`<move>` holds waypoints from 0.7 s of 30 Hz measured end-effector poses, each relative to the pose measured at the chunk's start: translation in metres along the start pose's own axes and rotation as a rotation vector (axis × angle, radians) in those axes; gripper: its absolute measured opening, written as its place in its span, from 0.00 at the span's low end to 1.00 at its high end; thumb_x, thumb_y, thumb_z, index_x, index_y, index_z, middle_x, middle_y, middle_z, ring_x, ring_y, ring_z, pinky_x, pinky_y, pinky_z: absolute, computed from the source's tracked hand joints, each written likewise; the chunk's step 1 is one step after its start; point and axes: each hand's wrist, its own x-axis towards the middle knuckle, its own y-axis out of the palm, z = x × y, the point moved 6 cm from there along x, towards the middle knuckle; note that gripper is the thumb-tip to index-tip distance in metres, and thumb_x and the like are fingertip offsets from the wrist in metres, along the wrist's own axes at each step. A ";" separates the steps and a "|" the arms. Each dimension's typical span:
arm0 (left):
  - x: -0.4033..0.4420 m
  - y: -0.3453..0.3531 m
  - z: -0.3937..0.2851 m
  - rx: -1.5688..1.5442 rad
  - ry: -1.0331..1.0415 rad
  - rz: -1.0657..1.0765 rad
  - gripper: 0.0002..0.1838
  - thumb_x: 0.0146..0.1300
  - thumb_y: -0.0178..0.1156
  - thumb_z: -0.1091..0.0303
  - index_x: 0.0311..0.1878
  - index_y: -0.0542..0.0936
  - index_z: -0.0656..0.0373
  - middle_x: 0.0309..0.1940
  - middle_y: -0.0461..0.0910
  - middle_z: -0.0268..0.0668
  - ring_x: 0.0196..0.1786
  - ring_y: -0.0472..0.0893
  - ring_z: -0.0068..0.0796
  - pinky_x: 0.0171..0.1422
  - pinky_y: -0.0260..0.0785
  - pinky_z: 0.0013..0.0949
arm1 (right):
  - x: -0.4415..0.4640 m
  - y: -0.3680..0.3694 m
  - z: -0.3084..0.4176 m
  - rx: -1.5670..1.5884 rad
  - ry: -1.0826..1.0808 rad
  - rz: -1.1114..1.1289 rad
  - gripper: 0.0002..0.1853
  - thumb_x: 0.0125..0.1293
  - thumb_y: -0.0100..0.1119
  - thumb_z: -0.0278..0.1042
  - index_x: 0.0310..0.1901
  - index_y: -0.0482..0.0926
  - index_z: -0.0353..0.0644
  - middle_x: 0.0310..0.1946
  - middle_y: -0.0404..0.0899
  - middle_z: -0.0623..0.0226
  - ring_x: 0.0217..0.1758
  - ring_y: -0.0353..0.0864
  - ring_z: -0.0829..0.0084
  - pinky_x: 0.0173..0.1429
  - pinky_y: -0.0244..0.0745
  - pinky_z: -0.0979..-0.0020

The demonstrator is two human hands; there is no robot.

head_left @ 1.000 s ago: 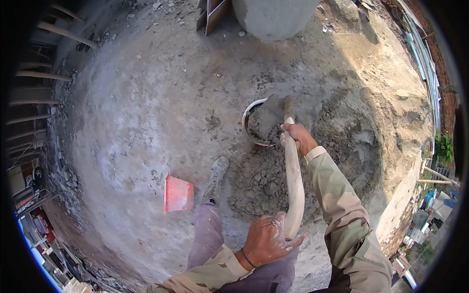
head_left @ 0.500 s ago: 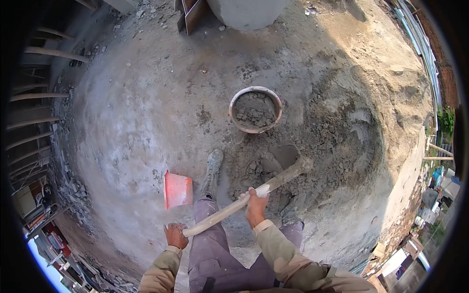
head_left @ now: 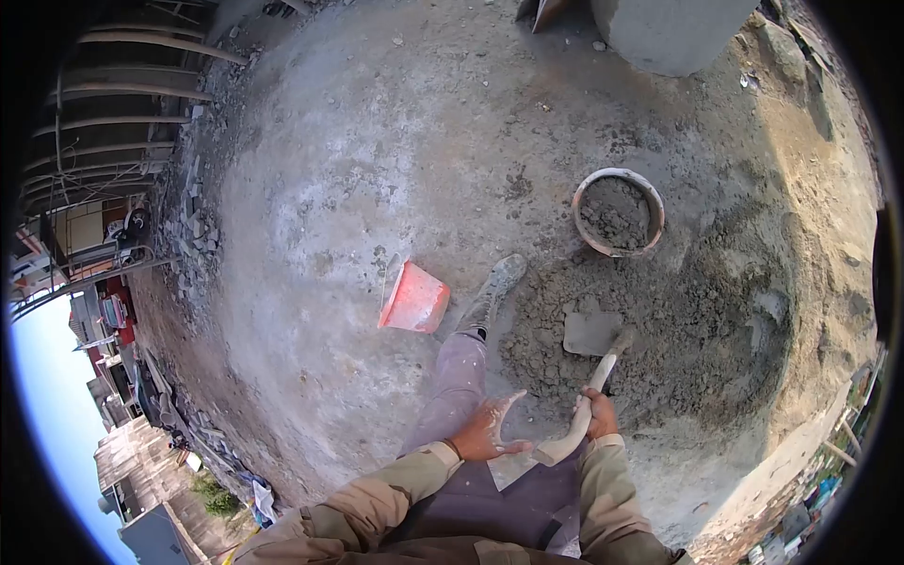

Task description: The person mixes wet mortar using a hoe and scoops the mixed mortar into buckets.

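Observation:
My right hand [head_left: 597, 414] is wrapped round the pale wooden handle of a hoe [head_left: 569, 439]. The hoe's flat grey blade [head_left: 590, 333] lies on the heap of wet mortar [head_left: 678, 320] in front of my feet. My left hand [head_left: 491, 428] is off the handle, thumb and fingers spread, just left of the handle's near end. Beyond the blade stands a round bucket [head_left: 612, 251] with grey mortar in it. A red bucket [head_left: 419, 299] rests on the ground left of my boot [head_left: 501, 282].
A large grey cylindrical object [head_left: 669, 38] stands at the far side. A sandy bank [head_left: 829, 245] rises on the right. Rubble [head_left: 193, 221] and wooden poles [head_left: 141, 91] line the left edge.
My left hand has let go of the handle end and opened. The hoe has swung steeper, its near end moving right, with the right hand still on it. The view has turned left.

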 end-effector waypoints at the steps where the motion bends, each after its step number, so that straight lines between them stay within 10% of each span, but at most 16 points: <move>1: 0.008 -0.017 0.020 -0.142 -0.093 -0.218 0.47 0.63 0.67 0.44 0.75 0.59 0.62 0.65 0.73 0.54 0.71 0.70 0.51 0.75 0.58 0.52 | -0.007 -0.013 0.012 0.011 0.050 0.017 0.08 0.71 0.57 0.33 0.45 0.72 0.38 0.28 0.75 0.61 0.23 0.75 0.65 0.26 0.75 0.60; 3: 0.011 -0.058 0.132 -0.371 -0.501 -0.614 0.50 0.63 0.65 0.41 0.75 0.58 0.67 0.64 0.74 0.54 0.69 0.72 0.50 0.70 0.66 0.43 | -0.017 -0.032 0.043 -0.113 0.067 0.000 0.09 0.72 0.57 0.34 0.44 0.73 0.38 0.27 0.75 0.62 0.22 0.75 0.65 0.26 0.75 0.61; 6: 0.003 -0.075 0.356 -1.170 -1.131 -0.876 0.57 0.59 0.56 0.25 0.81 0.51 0.56 0.77 0.56 0.49 0.73 0.65 0.53 0.66 0.64 0.65 | -0.016 -0.051 0.074 -0.288 0.071 -0.060 0.10 0.72 0.59 0.36 0.43 0.74 0.37 0.26 0.76 0.61 0.20 0.75 0.65 0.24 0.74 0.62; 8: 0.016 -0.095 0.406 -1.617 -1.168 -1.011 0.57 0.60 0.50 0.22 0.83 0.43 0.45 0.81 0.49 0.49 0.80 0.55 0.56 0.76 0.49 0.70 | -0.018 -0.051 0.091 -0.353 0.076 -0.105 0.11 0.71 0.60 0.36 0.43 0.75 0.36 0.25 0.76 0.60 0.19 0.75 0.65 0.23 0.74 0.62; 11: 0.044 -0.076 0.508 -1.684 -0.867 -0.869 0.53 0.62 0.55 0.27 0.81 0.50 0.48 0.79 0.54 0.49 0.77 0.59 0.57 0.72 0.57 0.70 | -0.003 -0.053 0.101 -0.521 0.084 -0.114 0.14 0.68 0.64 0.35 0.45 0.77 0.30 0.25 0.78 0.58 0.18 0.76 0.65 0.21 0.74 0.61; 12: 0.054 -0.064 0.560 -1.246 -0.737 -0.787 0.46 0.64 0.56 0.35 0.77 0.56 0.54 0.75 0.59 0.52 0.74 0.64 0.58 0.69 0.64 0.68 | -0.001 -0.058 0.102 -0.510 0.094 -0.132 0.14 0.68 0.64 0.35 0.45 0.77 0.30 0.25 0.78 0.58 0.18 0.76 0.65 0.21 0.74 0.61; 14: 0.064 -0.058 0.573 -0.801 -0.613 -0.675 0.40 0.66 0.58 0.43 0.73 0.63 0.59 0.71 0.64 0.55 0.71 0.68 0.59 0.66 0.70 0.65 | -0.005 -0.052 0.102 -0.555 0.142 -0.121 0.14 0.68 0.64 0.36 0.44 0.77 0.31 0.25 0.78 0.59 0.18 0.77 0.65 0.21 0.74 0.61; 16: 0.077 -0.047 0.538 -1.587 -0.937 -1.037 0.32 0.64 0.51 0.58 0.66 0.67 0.74 0.61 0.73 0.58 0.57 0.80 0.61 0.52 0.83 0.49 | -0.005 -0.057 0.101 -0.521 0.175 -0.103 0.14 0.68 0.64 0.36 0.42 0.76 0.32 0.24 0.77 0.59 0.17 0.77 0.64 0.20 0.74 0.61; 17: 0.093 -0.065 0.469 -1.486 -0.964 -0.949 0.31 0.60 0.52 0.69 0.64 0.64 0.81 0.55 0.75 0.58 0.50 0.83 0.54 0.43 0.86 0.39 | -0.007 -0.057 0.103 -0.548 0.158 -0.109 0.14 0.68 0.64 0.37 0.41 0.76 0.32 0.24 0.77 0.59 0.17 0.77 0.64 0.20 0.74 0.61; 20: 0.116 -0.092 0.392 -1.100 -0.997 -1.214 0.20 0.53 0.58 0.77 0.51 0.74 0.71 0.50 0.78 0.46 0.49 0.82 0.43 0.53 0.82 0.47 | -0.008 -0.059 0.110 -0.568 0.088 -0.084 0.15 0.68 0.65 0.37 0.43 0.76 0.32 0.24 0.76 0.59 0.18 0.77 0.64 0.19 0.74 0.60; 21: 0.130 -0.088 0.430 -1.131 -0.677 -1.196 0.21 0.55 0.57 0.77 0.54 0.73 0.71 0.51 0.77 0.45 0.50 0.82 0.39 0.53 0.82 0.45 | -0.008 -0.058 0.110 -0.589 0.088 -0.090 0.16 0.68 0.65 0.37 0.44 0.77 0.31 0.24 0.76 0.59 0.18 0.78 0.64 0.19 0.74 0.60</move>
